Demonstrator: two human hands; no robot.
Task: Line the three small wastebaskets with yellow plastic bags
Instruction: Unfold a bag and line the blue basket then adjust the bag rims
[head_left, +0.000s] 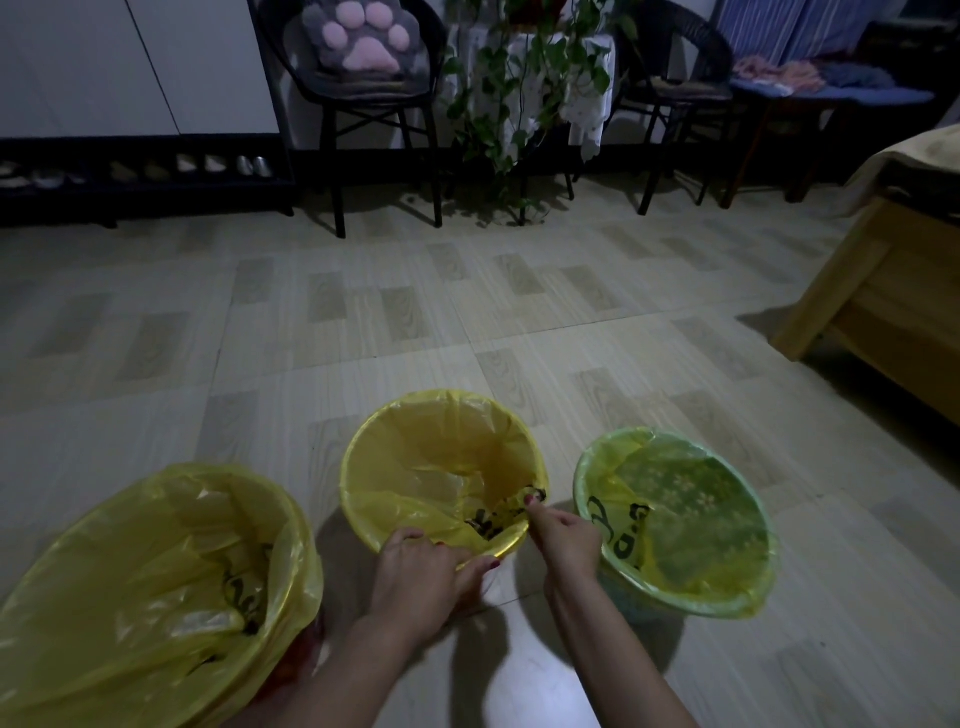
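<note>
While both hands work at its near rim, the middle round yellow plastic wastebasket (441, 467) sits lower centre of frame, its thin yellow plastic bag (415, 512) partly folded over. Left hand (423, 574) curls around the rim and film; right hand (563, 535) pinches the printed bag edge. Film judged light, limp, slippery, tear-prone: hold the hem, not the middle. The lined baskets at lower left (145, 592) and lower right (675, 525) look done.

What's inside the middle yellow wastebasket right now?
A thin yellow plastic bag lines the middle yellow wastebasket; the right hand pinches its printed edge. The bag covers the basket's floor.
</note>
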